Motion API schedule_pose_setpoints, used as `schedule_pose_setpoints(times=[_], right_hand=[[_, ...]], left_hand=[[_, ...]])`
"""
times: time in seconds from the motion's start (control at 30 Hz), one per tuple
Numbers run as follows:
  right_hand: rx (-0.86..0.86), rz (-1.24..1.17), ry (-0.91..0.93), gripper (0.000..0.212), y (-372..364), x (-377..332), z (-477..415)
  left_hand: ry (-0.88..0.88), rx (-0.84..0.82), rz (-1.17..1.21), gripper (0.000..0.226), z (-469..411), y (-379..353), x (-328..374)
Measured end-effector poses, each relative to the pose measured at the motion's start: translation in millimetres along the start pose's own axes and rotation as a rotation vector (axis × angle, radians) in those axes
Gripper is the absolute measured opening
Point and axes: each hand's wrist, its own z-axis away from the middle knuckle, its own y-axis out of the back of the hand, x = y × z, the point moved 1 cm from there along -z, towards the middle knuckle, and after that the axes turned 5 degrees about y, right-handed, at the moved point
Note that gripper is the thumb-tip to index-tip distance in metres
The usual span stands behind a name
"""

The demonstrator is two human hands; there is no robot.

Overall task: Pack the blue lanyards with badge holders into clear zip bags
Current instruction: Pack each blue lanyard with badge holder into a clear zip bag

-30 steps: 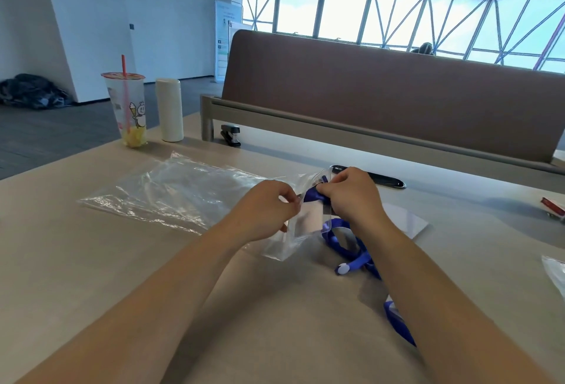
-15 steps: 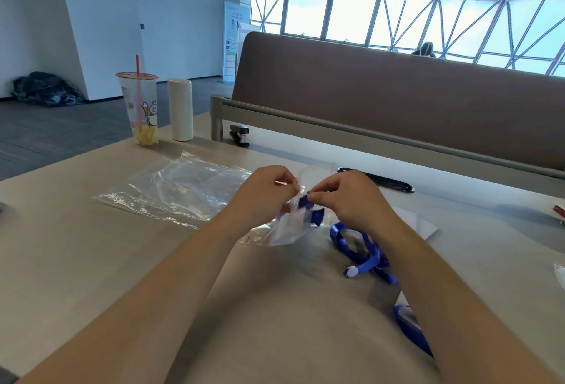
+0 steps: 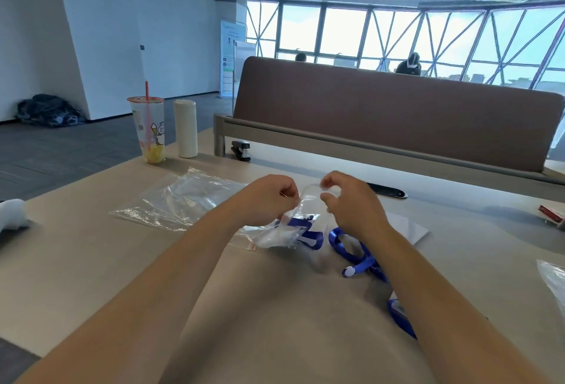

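Observation:
My left hand (image 3: pixel 264 198) and my right hand (image 3: pixel 348 203) each pinch one side of the mouth of a small clear zip bag (image 3: pixel 298 224), held just above the table. Inside that bag lies a blue lanyard with its badge holder (image 3: pixel 304 230), part of the strap curling at the bag's right edge. A second blue lanyard (image 3: pixel 356 256) lies loose on the table under my right wrist. More blue strap (image 3: pixel 400 318) shows beside my right forearm.
A pile of clear bags (image 3: pixel 180 200) lies left of my hands. A drink cup with a red straw (image 3: pixel 149 129), a white cylinder (image 3: pixel 185 128) and a black stapler (image 3: pixel 241 149) stand at the back. White paper (image 3: pixel 411 229) lies right; brown divider (image 3: pixel 382 120) behind.
The lanyard and badge holder have gone down inside the small bag. My hands have risen and spread slightly along the bag's mouth, and my view has tilted upward.

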Motion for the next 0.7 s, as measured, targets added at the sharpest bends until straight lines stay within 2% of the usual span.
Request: schedule_pose_setpoints(times=[0.07, 0.17, 0.3, 0.47, 0.63, 0.7], right_hand=[[0.007, 0.025, 0.006, 0.013, 0, -1, 2], [0.007, 0.098, -0.007, 0.019, 3, -4, 6], [-0.03, 0.164, -0.015, 0.026, 4, -12, 12], [-0.046, 0.191, -0.051, 0.024, 0, -14, 15], [-0.053, 0.182, -0.08, 0.023, -1, -13, 10], [-0.042, 0.204, -0.082, 0.022, -1, -14, 8]], left_hand=[[-0.018, 0.014, -0.079, 0.011, 12, 3, -1], [-0.007, -0.013, -0.168, 0.009, 33, 4, -4], [0.039, -0.14, -0.232, 0.037, 56, -1, -5], [0.068, -0.152, -0.345, 0.022, 63, 2, -11], [0.105, -0.179, -0.294, 0.04, 60, 0, -7], [0.108, -0.204, -0.33, 0.036, 59, -3, -6]])
